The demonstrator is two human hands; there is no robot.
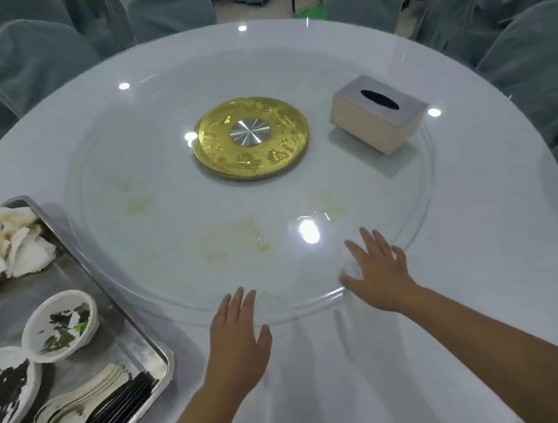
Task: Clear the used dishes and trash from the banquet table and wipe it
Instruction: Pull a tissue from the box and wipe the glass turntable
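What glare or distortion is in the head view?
Head view: ceiling-light glare spots dot the glass turntable, the biggest just beyond the right hand; wide-angle bending curves the table edge and the chairs; yellowish smears remain readable; the metal tray at left is sharp, the far background soft.

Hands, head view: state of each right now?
Left hand: open, fingers straight at the glass turntable edge, holding nothing.
Right hand: open, flat on the turntable rim.
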